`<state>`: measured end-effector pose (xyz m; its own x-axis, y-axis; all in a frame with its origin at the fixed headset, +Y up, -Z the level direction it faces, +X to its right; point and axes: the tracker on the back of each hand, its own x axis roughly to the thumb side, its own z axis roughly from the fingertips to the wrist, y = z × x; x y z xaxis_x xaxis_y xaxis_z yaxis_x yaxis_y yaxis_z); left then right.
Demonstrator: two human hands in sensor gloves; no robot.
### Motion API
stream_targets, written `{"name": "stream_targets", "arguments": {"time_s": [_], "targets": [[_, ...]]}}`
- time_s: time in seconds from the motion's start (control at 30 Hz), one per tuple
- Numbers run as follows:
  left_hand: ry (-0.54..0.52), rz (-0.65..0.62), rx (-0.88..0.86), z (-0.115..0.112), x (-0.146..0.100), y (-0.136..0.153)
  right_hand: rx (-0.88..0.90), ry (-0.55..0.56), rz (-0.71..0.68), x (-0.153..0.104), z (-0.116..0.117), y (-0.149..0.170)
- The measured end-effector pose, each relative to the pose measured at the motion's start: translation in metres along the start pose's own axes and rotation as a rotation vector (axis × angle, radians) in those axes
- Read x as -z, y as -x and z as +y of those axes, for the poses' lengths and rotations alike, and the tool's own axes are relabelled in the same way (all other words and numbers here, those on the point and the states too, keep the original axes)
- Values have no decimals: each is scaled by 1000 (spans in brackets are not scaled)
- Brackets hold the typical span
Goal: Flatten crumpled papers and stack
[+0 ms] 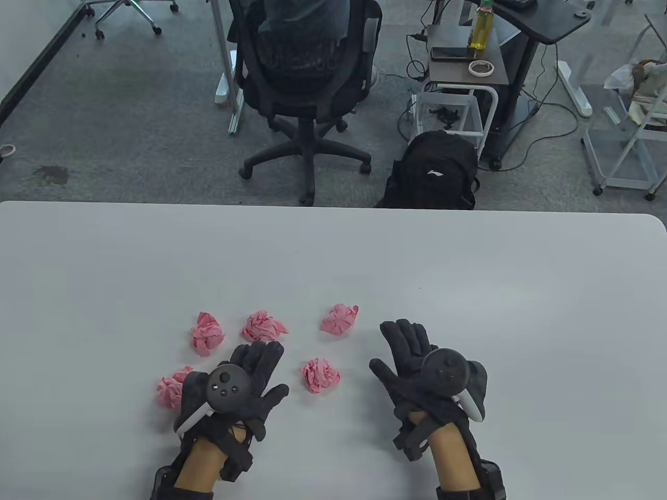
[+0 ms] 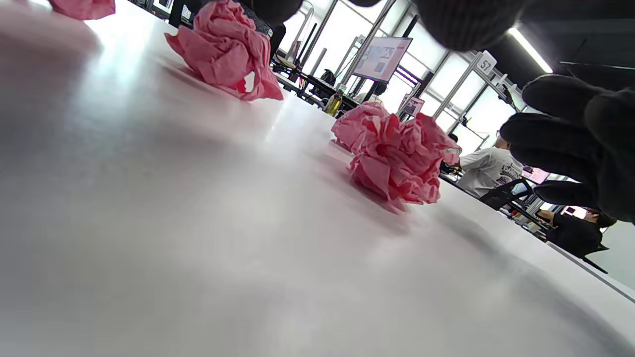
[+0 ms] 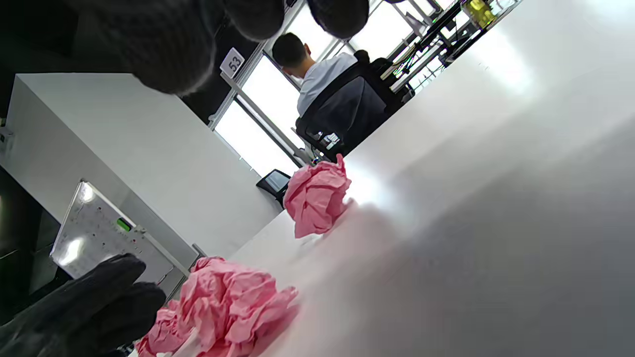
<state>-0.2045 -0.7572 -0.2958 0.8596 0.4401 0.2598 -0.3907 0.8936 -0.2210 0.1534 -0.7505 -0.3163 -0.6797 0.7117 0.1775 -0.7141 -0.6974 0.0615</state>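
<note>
Table view, left hand: the left hand (image 1: 245, 383) lies low over the table (image 1: 333, 260), palm down, fingers loosely spread and pointing away from the person. It holds nothing.
Table view, right hand: the right hand (image 1: 417, 364) sits well apart from the left, palm down, fingers spread and extended forward. It also holds nothing.
Nearest paper: one crumpled pink ball (image 1: 321, 374) lies between the two hands, just beside the left thumb and not touched by either hand.
Other papers: a second ball (image 1: 172, 390) sits at the left hand's outer edge, partly hidden behind the tracker. A third (image 1: 263, 327) lies just beyond the left fingertips, a fourth (image 1: 207, 333) further left, and a fifth (image 1: 340, 319) ahead of the gap between the hands.
Wrist views: the left wrist view shows two balls resting on the tabletop, with dark gloved fingertips hanging above them. The right wrist view shows the same kind of scene.
Step in hand: judging by the layout, the task is at its start. All five papers are crumpled, none is flattened, and no stack exists.
Next move: probably pick one ball, likely the one between the hands, then tease its folds apart with both hands and press it flat. Thin paper may tear if pulled hard.
</note>
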Motion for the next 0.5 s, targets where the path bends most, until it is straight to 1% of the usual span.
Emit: {"name": "stream_targets", "arguments": {"time_s": [0.1, 0.5], "targets": [[-1, -1, -2, 0, 0, 0, 0, 17, 10, 0, -2, 2], [15, 6, 7, -2, 2, 0, -8, 10, -5, -1, 1, -2]]}}
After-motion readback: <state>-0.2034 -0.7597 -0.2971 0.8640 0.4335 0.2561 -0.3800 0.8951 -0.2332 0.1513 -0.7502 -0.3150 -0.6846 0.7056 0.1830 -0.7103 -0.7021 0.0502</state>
